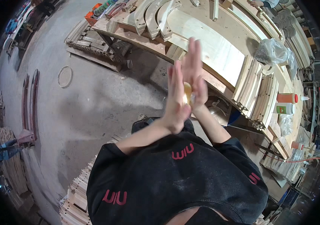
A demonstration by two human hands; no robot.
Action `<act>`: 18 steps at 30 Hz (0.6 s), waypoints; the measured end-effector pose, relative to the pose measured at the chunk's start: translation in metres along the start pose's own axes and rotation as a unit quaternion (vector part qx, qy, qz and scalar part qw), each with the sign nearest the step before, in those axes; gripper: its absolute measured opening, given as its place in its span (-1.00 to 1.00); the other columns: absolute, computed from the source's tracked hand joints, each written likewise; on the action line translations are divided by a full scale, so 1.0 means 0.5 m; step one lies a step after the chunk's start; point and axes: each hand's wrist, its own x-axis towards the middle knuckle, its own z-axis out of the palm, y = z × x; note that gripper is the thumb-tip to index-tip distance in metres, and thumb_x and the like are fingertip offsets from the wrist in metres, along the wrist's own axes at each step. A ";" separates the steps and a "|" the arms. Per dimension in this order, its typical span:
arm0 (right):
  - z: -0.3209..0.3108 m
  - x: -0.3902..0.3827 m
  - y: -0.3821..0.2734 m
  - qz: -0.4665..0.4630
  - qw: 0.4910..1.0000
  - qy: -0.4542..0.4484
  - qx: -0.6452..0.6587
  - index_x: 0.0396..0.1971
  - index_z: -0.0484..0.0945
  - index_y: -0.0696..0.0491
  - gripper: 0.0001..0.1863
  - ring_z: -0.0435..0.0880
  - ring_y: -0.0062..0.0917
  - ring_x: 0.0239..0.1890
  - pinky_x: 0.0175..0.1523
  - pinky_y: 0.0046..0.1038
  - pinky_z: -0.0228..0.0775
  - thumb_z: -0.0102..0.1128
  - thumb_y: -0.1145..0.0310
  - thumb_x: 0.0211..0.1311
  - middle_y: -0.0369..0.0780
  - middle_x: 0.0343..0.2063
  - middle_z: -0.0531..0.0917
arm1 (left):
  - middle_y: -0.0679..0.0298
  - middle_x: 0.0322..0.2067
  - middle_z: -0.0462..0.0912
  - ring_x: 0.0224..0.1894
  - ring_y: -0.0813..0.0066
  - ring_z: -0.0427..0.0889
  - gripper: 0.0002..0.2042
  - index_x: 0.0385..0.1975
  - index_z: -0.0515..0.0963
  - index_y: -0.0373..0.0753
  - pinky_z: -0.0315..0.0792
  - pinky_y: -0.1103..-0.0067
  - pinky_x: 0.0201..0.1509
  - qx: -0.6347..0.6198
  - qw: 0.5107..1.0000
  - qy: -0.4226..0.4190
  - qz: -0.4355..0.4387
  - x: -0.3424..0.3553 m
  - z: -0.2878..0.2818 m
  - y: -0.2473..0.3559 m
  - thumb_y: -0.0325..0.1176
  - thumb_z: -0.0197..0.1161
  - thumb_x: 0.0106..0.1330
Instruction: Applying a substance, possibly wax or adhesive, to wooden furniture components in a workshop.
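In front of my chest my two hands are raised with the palms facing each other and close together. The left hand [176, 97] has its fingers stretched upward, with its thumb low. Just beyond and to the right, my right hand [194, 69] also has straight fingers, a little blurred. A small yellowish, shiny thing [187, 92] shows in the gap between the palms; its kind and whether either palm grips it I cannot make out.
Ahead stands a wooden workbench [152, 48] with curved wooden pieces [152, 17], a pale board [208, 43] and stacked slotted slats [259, 92]. A plastic bag [272, 51] and bottles [287, 98] lie to the right. A pallet jack [27, 137] stands left; another person's hand [256, 3] is at the far edge.
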 end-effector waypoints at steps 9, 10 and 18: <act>-0.002 0.005 -0.081 0.015 0.999 -0.028 0.023 0.28 -0.28 0.04 -0.18 -0.34 -0.39 0.35 0.35 -0.29 -0.53 -0.39 -0.18 0.16 -0.14 0.30 -0.24 | -0.10 0.27 -0.45 0.33 0.02 -0.39 -0.33 0.22 -0.44 -0.41 -0.39 0.33 0.32 0.006 0.987 -0.015 0.158 -0.020 0.008 -0.052 -0.21 -0.23 0.30; -0.017 0.022 -0.065 -0.044 0.994 0.001 0.103 0.27 -0.30 0.03 -0.18 -0.33 -0.40 0.35 0.35 -0.31 -0.52 -0.38 -0.17 0.17 -0.15 0.30 -0.23 | -0.11 0.26 -0.52 0.32 0.02 -0.44 -0.32 0.20 -0.49 -0.44 -0.44 0.34 0.32 -0.046 0.992 -0.052 0.101 -0.048 0.018 -0.049 -0.38 -0.19 0.28; -0.002 -0.080 -0.037 0.047 0.987 -0.133 -0.072 0.23 -0.12 0.22 -0.39 -0.17 -0.38 0.33 0.33 -0.41 -0.36 -0.21 0.25 0.29 -0.11 0.29 -0.15 | -0.04 0.28 -0.36 0.34 0.13 -0.39 -0.25 0.25 -0.26 -0.39 -0.45 0.35 0.34 0.010 0.985 0.034 0.171 0.066 -0.037 0.005 -0.07 -0.08 0.21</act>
